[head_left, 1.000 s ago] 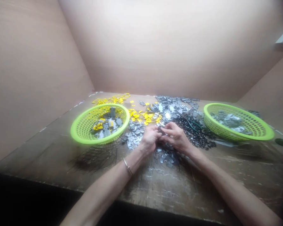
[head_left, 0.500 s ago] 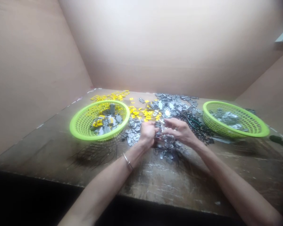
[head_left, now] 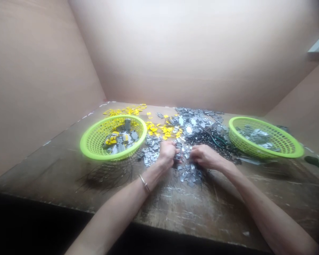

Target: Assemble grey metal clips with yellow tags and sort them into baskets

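Note:
My left hand [head_left: 167, 154] is closed round a small dark grey rectangular part [head_left: 178, 153], held upright over the middle of the table. To its right, my right hand [head_left: 204, 156] reaches down with bent fingers pressed together at a pile of small silvery metal pieces [head_left: 190, 174]. Whatever those fingertips pinch is hidden. Just behind my right hand lies a heap of small black parts [head_left: 206, 137]. Yellow plastic pieces [head_left: 164, 131] and flat grey plates [head_left: 198, 118] are spread farther back.
A green basket [head_left: 86, 150] on the left holds grey and yellow parts. Another green basket [head_left: 289, 152] on the right holds grey plates. A thin tool with a green handle [head_left: 217, 141] rests on the black heap. Walls enclose the wooden table [head_left: 172, 209] behind and at the sides.
My right hand has moved down from beside the grey part to the metal pieces, and its fingers have closed. My left hand stays nearly in place, still holding the part.

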Motion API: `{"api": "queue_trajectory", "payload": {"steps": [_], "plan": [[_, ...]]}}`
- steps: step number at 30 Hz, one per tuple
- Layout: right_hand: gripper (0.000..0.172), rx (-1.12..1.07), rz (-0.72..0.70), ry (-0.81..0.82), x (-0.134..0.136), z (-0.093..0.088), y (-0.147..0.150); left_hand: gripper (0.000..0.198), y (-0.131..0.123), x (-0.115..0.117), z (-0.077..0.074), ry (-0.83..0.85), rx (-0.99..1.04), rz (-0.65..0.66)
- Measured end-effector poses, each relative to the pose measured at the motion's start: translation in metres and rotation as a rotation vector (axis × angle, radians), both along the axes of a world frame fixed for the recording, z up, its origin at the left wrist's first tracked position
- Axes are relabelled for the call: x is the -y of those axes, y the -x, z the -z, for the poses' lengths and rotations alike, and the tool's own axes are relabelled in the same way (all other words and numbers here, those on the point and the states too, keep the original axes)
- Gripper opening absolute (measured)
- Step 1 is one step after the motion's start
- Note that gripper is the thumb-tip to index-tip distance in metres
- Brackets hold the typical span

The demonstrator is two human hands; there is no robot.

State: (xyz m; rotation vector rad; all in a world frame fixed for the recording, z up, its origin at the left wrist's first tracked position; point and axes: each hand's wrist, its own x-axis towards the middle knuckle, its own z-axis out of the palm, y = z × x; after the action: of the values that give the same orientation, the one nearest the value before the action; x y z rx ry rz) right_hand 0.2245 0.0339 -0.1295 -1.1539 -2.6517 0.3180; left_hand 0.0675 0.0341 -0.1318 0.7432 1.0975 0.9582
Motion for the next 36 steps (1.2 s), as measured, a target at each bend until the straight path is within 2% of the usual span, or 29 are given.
{"api": "queue_trajectory", "payload": {"steps": [2, 7, 11, 16, 22, 31, 36], "plan": [[0.014, -0.086, 0.061, -0.007, 0.0, -0.002, -0.001, 0.017, -0.001, 0.001, 0.001, 0.01, 0.0, -0.005], [0.012, -0.471, 0.292, -0.103, 0.007, -0.005, 0.011, 0.016, -0.004, 0.001, 0.005, -0.015, -0.004, 0.003], [0.01, -0.572, 0.286, -0.21, 0.012, 0.002, 0.022, 0.012, -0.006, 0.004, 0.007, -0.043, -0.013, 0.055], [0.013, -0.532, 0.225, -0.329, 0.012, 0.013, 0.023, 0.012, -0.007, 0.006, 0.007, -0.078, -0.009, 0.056], [0.017, -0.274, 0.03, -0.507, 0.009, 0.019, 0.016, 0.013, -0.006, 0.005, 0.008, -0.098, -0.012, 0.0], [0.022, -0.24, 0.026, -0.602, 0.011, 0.022, 0.017, 0.019, -0.007, 0.004, 0.013, -0.149, -0.014, 0.015], [0.02, -0.135, 0.064, -0.7, 0.013, 0.022, 0.021, 0.018, -0.008, 0.006, 0.017, -0.213, -0.071, -0.004]]}}
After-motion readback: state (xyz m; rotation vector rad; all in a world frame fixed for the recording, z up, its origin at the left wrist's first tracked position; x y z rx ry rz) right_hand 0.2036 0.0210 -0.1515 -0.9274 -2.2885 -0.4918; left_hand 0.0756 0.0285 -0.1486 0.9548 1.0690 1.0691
